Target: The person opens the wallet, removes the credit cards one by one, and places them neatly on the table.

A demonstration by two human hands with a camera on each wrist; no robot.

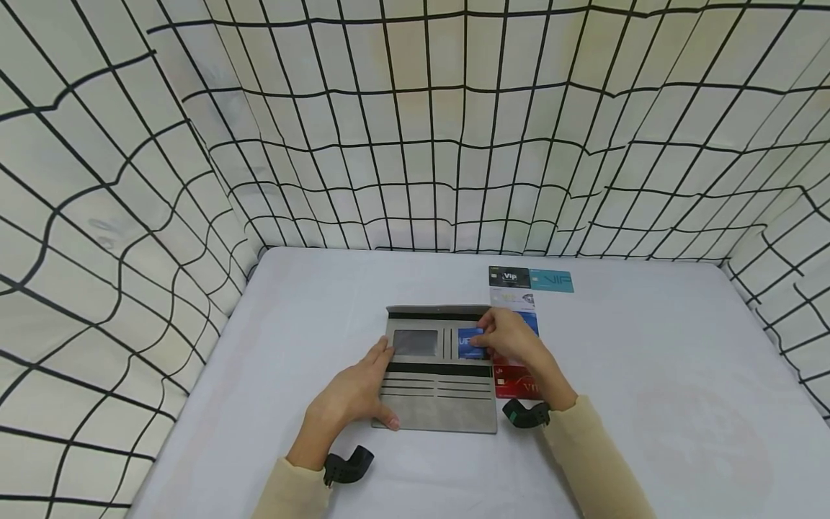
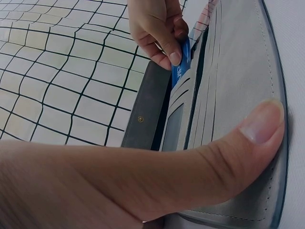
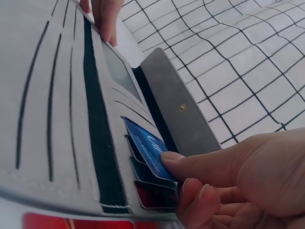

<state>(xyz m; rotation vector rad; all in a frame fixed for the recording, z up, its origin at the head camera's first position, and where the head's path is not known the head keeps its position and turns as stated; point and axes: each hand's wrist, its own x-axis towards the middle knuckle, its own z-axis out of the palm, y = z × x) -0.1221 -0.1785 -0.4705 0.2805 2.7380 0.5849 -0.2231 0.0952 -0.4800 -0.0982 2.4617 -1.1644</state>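
Note:
A grey wallet (image 1: 447,414) lies unfolded on the white table, its flap at the far side. My right hand (image 1: 515,339) pinches a blue VIP card (image 1: 464,344) between thumb and fingers, over the card slots on the wallet's right half. In the right wrist view, the blue card (image 3: 147,147) lies at a slant against the slots, with dark, teal and red edges showing beside it. My left hand (image 1: 353,393) rests along the wallet's left edge. Its thumb (image 2: 257,126) lies over the near panel, and its fingers reach up beside the clear window (image 1: 415,342).
Right of the wallet, cards lie in a column: black (image 1: 509,277), white (image 1: 509,297), blue (image 1: 531,321) and red (image 1: 515,383), partly behind my right hand. A teal card (image 1: 551,280) lies beside the black one. Black netting over white cloth (image 1: 428,166) stands behind the table.

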